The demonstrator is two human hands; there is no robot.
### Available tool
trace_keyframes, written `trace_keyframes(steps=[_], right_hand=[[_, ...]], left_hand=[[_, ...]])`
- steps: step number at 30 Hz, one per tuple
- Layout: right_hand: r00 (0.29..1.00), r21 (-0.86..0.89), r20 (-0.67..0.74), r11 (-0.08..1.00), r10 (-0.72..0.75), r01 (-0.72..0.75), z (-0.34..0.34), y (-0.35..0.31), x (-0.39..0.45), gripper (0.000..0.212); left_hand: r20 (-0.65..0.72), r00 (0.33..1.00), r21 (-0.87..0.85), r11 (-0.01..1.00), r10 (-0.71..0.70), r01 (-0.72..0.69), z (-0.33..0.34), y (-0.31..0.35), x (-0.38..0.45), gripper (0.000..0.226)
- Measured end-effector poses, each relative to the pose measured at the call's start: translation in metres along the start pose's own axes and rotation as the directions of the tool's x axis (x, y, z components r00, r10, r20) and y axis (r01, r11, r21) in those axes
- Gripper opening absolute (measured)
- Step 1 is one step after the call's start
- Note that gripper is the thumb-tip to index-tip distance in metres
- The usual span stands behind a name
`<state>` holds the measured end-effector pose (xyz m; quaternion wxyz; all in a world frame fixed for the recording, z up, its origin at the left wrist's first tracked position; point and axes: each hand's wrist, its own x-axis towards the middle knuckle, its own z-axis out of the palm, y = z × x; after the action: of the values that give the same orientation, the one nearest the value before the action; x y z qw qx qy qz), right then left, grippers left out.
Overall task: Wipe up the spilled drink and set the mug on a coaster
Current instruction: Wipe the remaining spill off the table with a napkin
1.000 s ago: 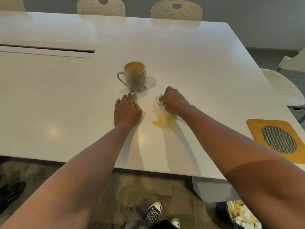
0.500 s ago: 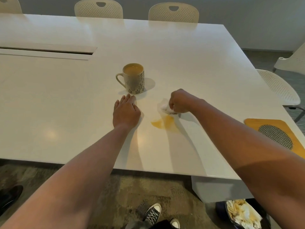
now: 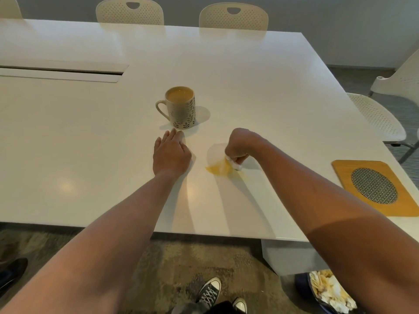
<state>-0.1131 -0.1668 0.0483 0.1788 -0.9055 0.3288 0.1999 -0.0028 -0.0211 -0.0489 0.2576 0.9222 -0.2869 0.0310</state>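
Note:
A patterned mug (image 3: 181, 108) full of milky drink stands upright on the white table (image 3: 260, 87), handle to the left. An orange-yellow spill (image 3: 217, 169) lies on the table right of my left hand. My right hand (image 3: 239, 145) grips a crumpled white tissue (image 3: 233, 163) and presses it on the spill's right edge. My left hand (image 3: 170, 154) lies flat on the table just in front of the mug, fingers straight. A wooden coaster (image 3: 344, 175) with a round mesh centre sits at the table's right edge.
Perforated chairs stand along the far side (image 3: 233, 17) and at the right (image 3: 381, 116). A long cable slot (image 3: 61, 73) runs across the table's left. On the floor at the lower right is a bin (image 3: 328, 293) of used tissues. My shoes (image 3: 209, 293) show under the table.
My right hand has dragged the tissue toward me and to the right, from the spill's far end down onto it. The left hand and mug have stayed put.

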Motion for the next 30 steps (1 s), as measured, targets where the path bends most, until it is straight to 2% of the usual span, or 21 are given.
trace_keyframes(steps=[6, 7, 10, 14, 16, 19, 20, 24, 27, 30], right_hand=[[0.974, 0.12, -0.203, 0.984, -0.102, 0.128, 0.015, -0.034, 0.009, 0.025], [0.976, 0.219, -0.195, 0.966, -0.094, 0.137, 0.016, -0.034, 0.013, 0.021], [0.976, 0.536, -0.21, 0.828, -0.057, 0.164, 0.011, -0.026, 0.02, 0.018], [0.973, 0.725, -0.228, 0.673, 0.035, 0.145, 0.003, -0.01, 0.017, 0.029], [0.974, 0.737, -0.222, 0.662, 0.04, 0.14, 0.003, -0.001, 0.018, 0.022], [0.975, 0.759, -0.22, 0.635, 0.044, 0.143, 0.008, 0.011, 0.02, 0.03], [0.972, 0.751, -0.233, 0.643, 0.042, 0.152, 0.012, 0.014, 0.022, 0.026], [0.916, 0.548, -0.4, 0.792, -0.034, 0.269, 0.021, 0.023, 0.025, 0.024], [0.865, 0.489, -0.496, 0.798, -0.078, 0.353, 0.024, 0.028, 0.024, 0.016], [0.855, 0.467, -0.497, 0.785, -0.146, 0.406, 0.024, 0.028, 0.024, 0.035]], left_hand=[[0.01, 1.0, -0.015, 1.0, -0.011, 0.011, -0.001, 0.0, 0.0, 0.052], [0.012, 1.0, -0.018, 1.0, -0.01, 0.01, -0.001, 0.0, 0.0, 0.052], [0.013, 1.0, -0.026, 1.0, -0.003, 0.004, 0.0, -0.001, 0.0, 0.051], [0.013, 1.0, -0.012, 1.0, 0.003, -0.003, 0.001, -0.002, 0.001, 0.05], [0.014, 1.0, -0.003, 1.0, 0.007, -0.007, 0.001, -0.002, 0.001, 0.051], [0.014, 1.0, 0.0, 1.0, 0.007, -0.007, 0.001, -0.002, 0.001, 0.05], [0.014, 1.0, 0.001, 1.0, 0.006, -0.006, 0.002, -0.002, 0.001, 0.05], [0.011, 1.0, 0.002, 1.0, 0.009, -0.009, 0.002, -0.003, 0.002, 0.049], [0.012, 1.0, 0.001, 1.0, 0.009, -0.009, 0.003, -0.004, 0.002, 0.049], [0.009, 1.0, 0.003, 1.0, 0.008, -0.008, 0.003, -0.003, 0.002, 0.049]])
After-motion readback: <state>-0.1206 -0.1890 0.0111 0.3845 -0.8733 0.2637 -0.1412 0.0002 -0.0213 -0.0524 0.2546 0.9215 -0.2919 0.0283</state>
